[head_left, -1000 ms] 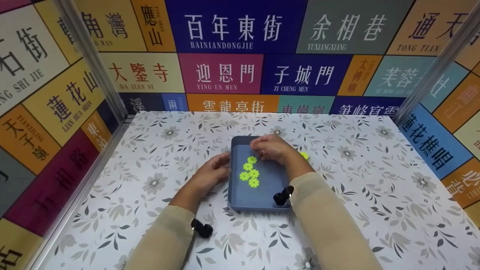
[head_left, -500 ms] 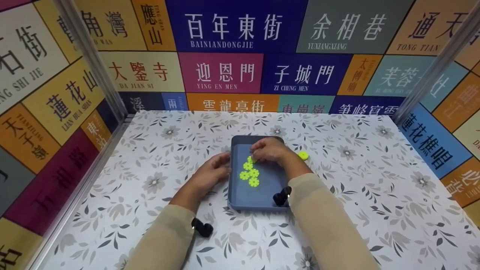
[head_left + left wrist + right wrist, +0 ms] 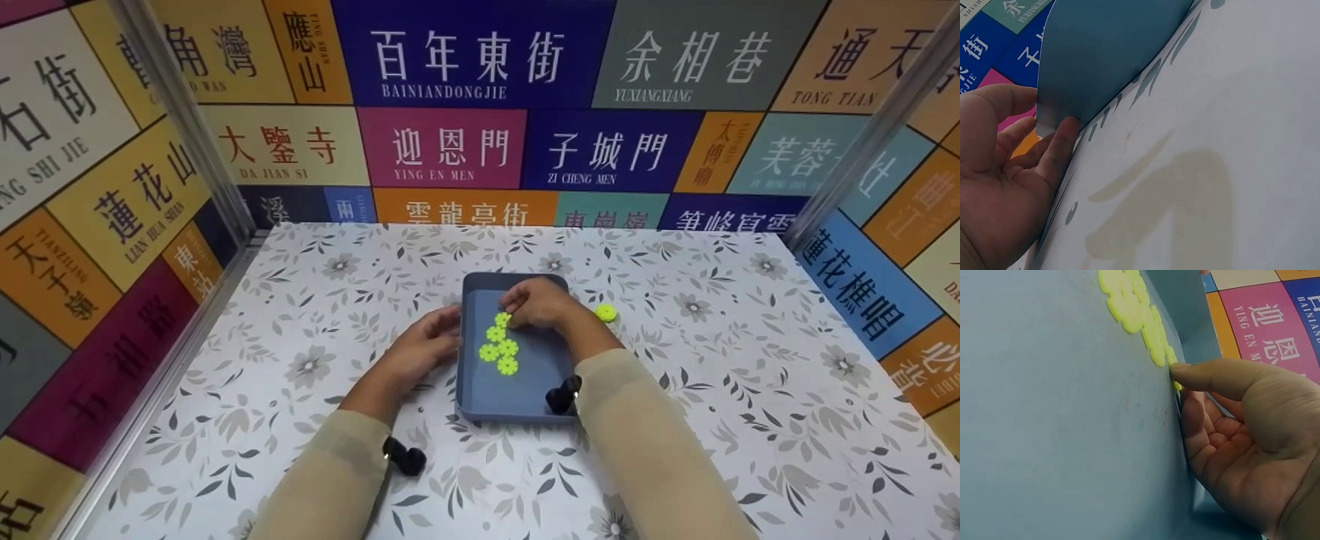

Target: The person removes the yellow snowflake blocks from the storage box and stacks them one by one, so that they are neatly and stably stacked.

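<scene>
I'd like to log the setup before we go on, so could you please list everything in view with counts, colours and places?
Tray: one, blue-grey, centre of the table
Flower-shaped discs: five visible, bright yellow-green, in the tray, left of its middle
Outside disc: one, perhaps a stack, yellow-green, on the table right of the tray
Table cover: one, white with grey floral print, under the tray
Sign panels: many, multicoloured with Chinese lettering, behind and at both sides
Corner posts: two, silvery, back left and right
Black devices: two, one per wrist
Sleeves: two, beige, on the forearms
Left hand: one, bare, at the tray's left side
Right hand: one, bare, over the tray, thumb at the farthest disc
</scene>
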Motion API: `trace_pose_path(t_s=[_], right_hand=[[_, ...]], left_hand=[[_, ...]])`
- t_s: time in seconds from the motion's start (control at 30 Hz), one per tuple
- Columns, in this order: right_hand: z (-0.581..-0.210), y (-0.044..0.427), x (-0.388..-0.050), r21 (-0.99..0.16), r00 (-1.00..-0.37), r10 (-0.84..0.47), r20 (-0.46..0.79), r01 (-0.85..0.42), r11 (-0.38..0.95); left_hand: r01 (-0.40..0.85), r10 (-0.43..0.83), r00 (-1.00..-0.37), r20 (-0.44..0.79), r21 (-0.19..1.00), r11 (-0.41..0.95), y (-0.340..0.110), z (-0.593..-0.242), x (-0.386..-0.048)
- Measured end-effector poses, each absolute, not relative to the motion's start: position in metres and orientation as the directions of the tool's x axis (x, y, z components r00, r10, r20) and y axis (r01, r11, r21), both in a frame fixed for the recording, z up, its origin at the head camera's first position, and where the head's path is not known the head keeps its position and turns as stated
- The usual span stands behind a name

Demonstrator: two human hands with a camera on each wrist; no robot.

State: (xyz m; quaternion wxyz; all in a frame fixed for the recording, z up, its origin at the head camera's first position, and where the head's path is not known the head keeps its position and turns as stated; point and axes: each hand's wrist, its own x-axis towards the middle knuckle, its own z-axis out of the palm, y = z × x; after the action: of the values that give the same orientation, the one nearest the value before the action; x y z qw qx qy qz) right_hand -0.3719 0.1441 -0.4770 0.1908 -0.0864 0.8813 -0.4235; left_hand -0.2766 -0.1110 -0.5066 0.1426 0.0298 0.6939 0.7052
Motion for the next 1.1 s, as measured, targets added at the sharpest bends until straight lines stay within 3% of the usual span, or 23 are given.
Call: trace_pose_path(t_s=[0.83,1.1], right_hand=[[-0.4749,0.1432,-0.3720,-0.686,-0.914,-0.344,-0.213,-0.110,0.719],[-0.4751,0.1461,-0.3716,-0.732,-0.921,-0.336,-0.196,-0.091,0.675]], left_hand=[[-0.164,0.247,-0.956,-0.162,0.986,0.010,-0.1128,-0.5093,-0.2789],[-0.169,0.246,-0.955,-0.165,0.986,0.008,-0.1118,-0.5091,-0.2798]])
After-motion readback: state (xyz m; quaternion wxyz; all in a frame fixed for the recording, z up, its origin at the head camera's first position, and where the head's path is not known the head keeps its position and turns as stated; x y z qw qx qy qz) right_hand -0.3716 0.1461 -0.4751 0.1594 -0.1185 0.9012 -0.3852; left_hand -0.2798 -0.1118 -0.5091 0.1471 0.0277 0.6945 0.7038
